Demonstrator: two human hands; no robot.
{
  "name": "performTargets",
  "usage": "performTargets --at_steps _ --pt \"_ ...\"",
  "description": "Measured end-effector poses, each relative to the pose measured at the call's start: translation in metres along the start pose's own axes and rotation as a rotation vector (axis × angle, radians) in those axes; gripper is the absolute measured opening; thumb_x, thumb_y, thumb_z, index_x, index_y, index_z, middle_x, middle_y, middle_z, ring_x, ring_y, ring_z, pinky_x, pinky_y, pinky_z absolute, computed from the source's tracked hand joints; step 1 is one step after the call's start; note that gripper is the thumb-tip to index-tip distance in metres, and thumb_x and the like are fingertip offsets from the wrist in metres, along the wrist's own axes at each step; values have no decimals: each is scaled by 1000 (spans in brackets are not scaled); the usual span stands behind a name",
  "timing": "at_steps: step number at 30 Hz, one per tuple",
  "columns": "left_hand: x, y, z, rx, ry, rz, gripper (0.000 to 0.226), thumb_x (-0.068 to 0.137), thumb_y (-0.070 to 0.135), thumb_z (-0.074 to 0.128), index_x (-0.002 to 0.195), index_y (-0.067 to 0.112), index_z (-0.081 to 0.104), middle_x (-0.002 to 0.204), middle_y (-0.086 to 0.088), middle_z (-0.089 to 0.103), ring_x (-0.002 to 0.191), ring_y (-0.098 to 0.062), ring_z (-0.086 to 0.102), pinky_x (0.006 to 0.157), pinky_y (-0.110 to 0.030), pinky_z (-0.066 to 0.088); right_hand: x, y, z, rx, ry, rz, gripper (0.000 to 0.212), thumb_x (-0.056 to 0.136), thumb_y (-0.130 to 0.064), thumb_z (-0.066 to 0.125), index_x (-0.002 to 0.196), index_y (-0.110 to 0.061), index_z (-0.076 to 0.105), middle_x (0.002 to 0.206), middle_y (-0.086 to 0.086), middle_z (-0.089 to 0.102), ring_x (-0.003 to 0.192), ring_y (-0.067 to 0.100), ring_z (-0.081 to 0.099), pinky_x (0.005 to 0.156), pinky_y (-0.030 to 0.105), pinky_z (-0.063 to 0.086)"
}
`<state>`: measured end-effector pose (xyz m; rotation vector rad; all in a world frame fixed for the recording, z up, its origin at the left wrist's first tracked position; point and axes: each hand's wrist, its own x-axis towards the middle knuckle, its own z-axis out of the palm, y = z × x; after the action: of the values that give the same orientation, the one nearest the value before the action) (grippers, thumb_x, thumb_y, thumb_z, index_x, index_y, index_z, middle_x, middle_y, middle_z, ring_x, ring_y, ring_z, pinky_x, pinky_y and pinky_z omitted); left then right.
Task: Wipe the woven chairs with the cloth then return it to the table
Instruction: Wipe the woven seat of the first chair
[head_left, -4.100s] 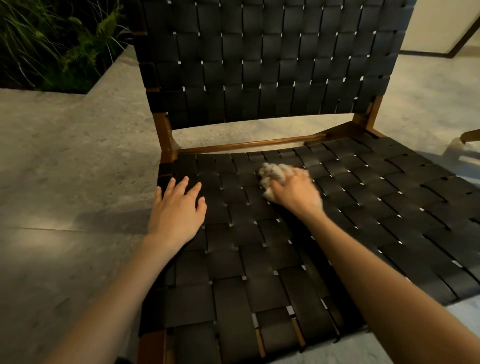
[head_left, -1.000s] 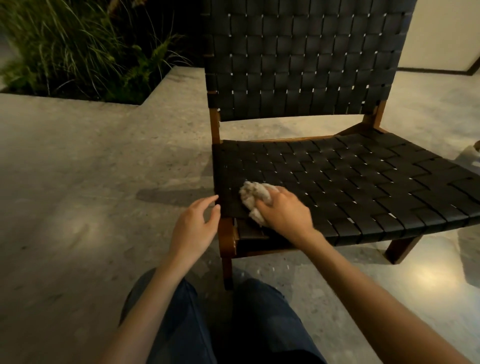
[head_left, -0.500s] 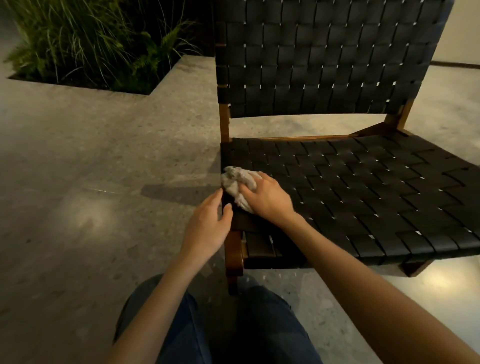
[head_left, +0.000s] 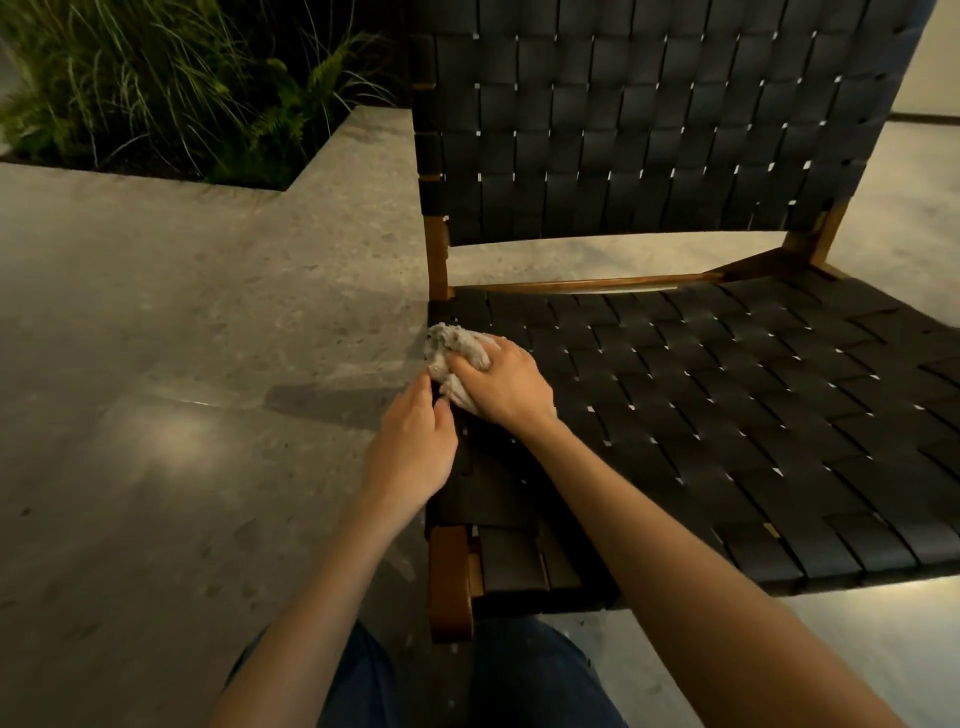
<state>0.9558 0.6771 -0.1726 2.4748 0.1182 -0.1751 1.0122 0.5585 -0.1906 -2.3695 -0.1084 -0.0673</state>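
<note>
crumpled pale cloth (head_left: 453, 349) bunched on the left edge of the black woven chair (head_left: 727, 415) seat, towards the back corner, hanging slightly over the side. pressed down there by the right hand (head_left: 506, 387), fingers curled over and round it. just beside, left hand (head_left: 413, 447) against the seat's left edge, fingers loosely bent, tips almost at the cloth; cannot tell whether pinching the edge or only resting there. behind, tall woven backrest (head_left: 649, 119) on a brown wooden frame (head_left: 449, 577). below, blue jeans (head_left: 519, 675) near the front corner. all around, speckled grey floor (head_left: 156, 364); far left, green plants (head_left: 156, 88).
</note>
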Motion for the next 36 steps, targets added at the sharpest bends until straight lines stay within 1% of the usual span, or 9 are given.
performTargets --at_steps 3,5,10,17,20,23,27,31,36 --pt "13 2 2 33 -59 -16 55 102 39 26 152 19 11 159 0 13 144 -16 16 114 -34 18 16 16 -3 -3 10 17 42 92 -49 46 126 -29 58 126 -3 58 118 15 51 96 34 42" --pt "21 4 4 60 -73 4 56 102 39 26 152 20 8 159 1 8 145 -16 12 115 -35 17 17 39 -14 -118 53 49 41 93 -46 46 127 -28 56 125 -3 57 118 16 50 94 31 39" --pt "46 9 8 56 -72 29 50 102 37 27 150 30 16 160 7 1 146 -19 8 115 -39 19 20 97 -48 -364 66 166 51 96 -44 41 139 -18 45 140 9 45 133 26 35 113 40 28" --pt "74 5 12 87 -14 39 53 100 37 33 150 25 19 159 7 10 144 -18 16 115 -40 23 66 45 8 -314 -85 -30 59 96 -59 23 148 -31 24 155 6 26 144 27 17 118 46 12" --pt "83 3 15 73 10 2 61 100 40 34 152 20 10 159 2 12 145 -17 15 115 -36 20 92 39 19 -263 -64 -82 51 97 -56 26 146 -46 17 159 0 15 144 36 14 115 56 16" --pt "92 1 18 69 1 -3 61 100 41 34 152 21 9 159 2 10 145 -15 11 116 -33 15 110 43 21 -235 -41 -139 43 99 -47 35 142 -47 27 158 -4 14 140 43 20 110 62 22" --pt "99 7 20 136 11 -9 58 100 41 32 151 24 13 159 5 9 145 -17 12 115 -34 18 127 63 17 -302 -33 -135 39 100 -40 37 137 -32 44 151 -1 34 139 30 29 112 51 28" --pt "96 10 17 160 -16 -28 57 100 43 30 151 27 11 159 6 4 145 -20 8 115 -37 18 130 78 4 -375 9 -34 40 101 -38 36 140 -29 42 152 2 33 139 28 29 114 47 24" --pt "77 15 18 150 -99 -16 58 100 42 32 151 29 8 159 6 -7 146 -23 -2 116 -39 10 106 82 -9 -366 79 60 40 101 -35 37 140 -26 44 151 3 33 139 29 27 114 44 24"
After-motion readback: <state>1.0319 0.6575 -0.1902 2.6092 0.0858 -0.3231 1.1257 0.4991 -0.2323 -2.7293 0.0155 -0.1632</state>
